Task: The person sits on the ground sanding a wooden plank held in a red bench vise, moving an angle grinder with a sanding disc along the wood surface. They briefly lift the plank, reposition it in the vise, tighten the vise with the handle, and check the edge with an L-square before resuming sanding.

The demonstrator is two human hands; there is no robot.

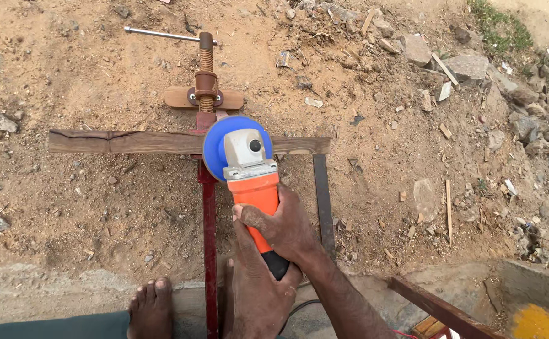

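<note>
My right hand (289,230) grips the orange body of an angle grinder (253,180) from above. The grinder's blue round disc (216,145) rests on a long dark wooden plank (123,142) that lies crosswise on the ground. A red bar clamp (208,213) with a threaded screw (206,63) and a steel handle rod (160,34) holds the plank at its middle. My left hand is not visible. Two bare feet show at the bottom: one (151,309) beside the clamp bar, the other (253,302) right under the grinder's black tail.
The ground is sandy dirt with wood chips. A dark metal bar (323,194) runs down from the plank's right end. Stones and rubble (469,66) lie at the upper right. A concrete ledge (48,292) and a reddish wooden frame (441,307) edge the bottom.
</note>
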